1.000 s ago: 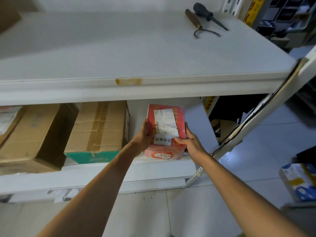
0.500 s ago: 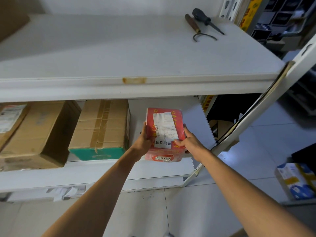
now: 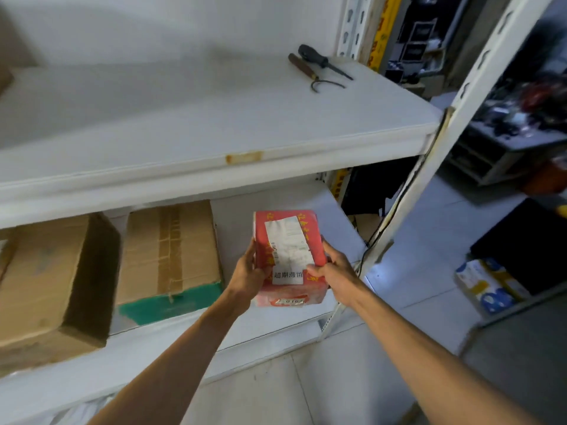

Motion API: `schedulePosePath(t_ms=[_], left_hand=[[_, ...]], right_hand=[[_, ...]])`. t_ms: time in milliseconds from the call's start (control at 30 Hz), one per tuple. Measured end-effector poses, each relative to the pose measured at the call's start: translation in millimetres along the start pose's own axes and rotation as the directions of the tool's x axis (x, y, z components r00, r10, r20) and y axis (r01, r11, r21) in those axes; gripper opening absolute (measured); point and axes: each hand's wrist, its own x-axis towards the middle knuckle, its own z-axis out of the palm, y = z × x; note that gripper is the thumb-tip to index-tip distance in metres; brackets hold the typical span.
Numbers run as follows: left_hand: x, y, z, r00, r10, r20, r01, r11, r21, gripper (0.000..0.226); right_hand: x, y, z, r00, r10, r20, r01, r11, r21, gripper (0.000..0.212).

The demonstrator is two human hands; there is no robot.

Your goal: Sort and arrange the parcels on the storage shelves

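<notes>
The red parcel (image 3: 288, 240), with a white label on its upper face, sits just below the middle of the view, over the right end of the lower shelf (image 3: 337, 231), and both hands clamp it. The left hand (image 3: 250, 273) grips its nine o'clock edge, thumb on top and the other fingers hidden beneath. The right hand (image 3: 336, 276) closes round its four o'clock corner with the thumb pressed on the label. Whether the parcel's underside touches the shelf board or hangs just above it cannot be told. At the parcel's nine o'clock, just beside it, a taped cardboard box with a green end (image 3: 171, 250) lies on the same shelf, and further toward nine o'clock a larger brown carton (image 3: 46, 277) lies next to that. So two parcels look placed and this one seems to be the third in the row, not yet let go. The upper shelf (image 3: 214, 124), at twelve o'clock, holds no parcels, only a screwdriver (image 3: 322, 61) and a hooked tool (image 3: 306, 72) at one o'clock. A blue and white package (image 3: 487, 285) lies on the floor at three o'clock, possibly waiting to be shelved, so the sorting seems partway through.
</notes>
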Motion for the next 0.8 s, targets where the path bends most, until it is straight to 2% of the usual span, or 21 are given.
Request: schedulePosePath(t_ms=[67, 200, 367, 467, 600, 667, 800], left_hand=[[-3, -2, -10, 0.999, -0.002, 0.051, 0.002, 1.0, 0.004, 0.055], [-16, 5, -32, 0.975, 0.046, 0.215, -0.064, 0.995, 0.079, 0.061], [-70, 18, -27, 0.886, 0.112, 0.449, -0.218, 0.957, 0.191, 0.054], [-106, 14, -6, 0.79, 0.062, 0.61, -0.255, 0.938, 0.235, 0.06], [-162, -6, 34, 0.651, -0.002, 0.759, -0.245, 0.946, 0.212, 0.061], [-194, -22, 59, 0.563, -0.017, 0.827, -0.274, 0.939, 0.206, 0.065], [-287, -45, 101, 0.337, -0.124, 0.933, -0.271, 0.937, 0.222, 0.063]], right_hand=[[-19, 2, 11, 0.996, -0.015, -0.086, 0.017, 1.0, 0.022, 0.063], [-70, 6, 38, 0.948, -0.025, -0.316, 0.067, 0.99, 0.122, 0.071], [-155, 13, 62, 0.867, -0.02, -0.497, 0.12, 0.978, 0.17, 0.064], [-217, 29, 67, 0.798, 0.011, -0.603, 0.126, 0.975, 0.184, 0.068], [-310, 50, 76, 0.679, 0.032, -0.734, 0.176, 0.963, 0.205, 0.068], [-362, 63, 83, 0.596, 0.066, -0.8, 0.19, 0.957, 0.22, 0.067], [-476, 83, 105, 0.39, 0.147, -0.909, 0.185, 0.955, 0.233, 0.068]])
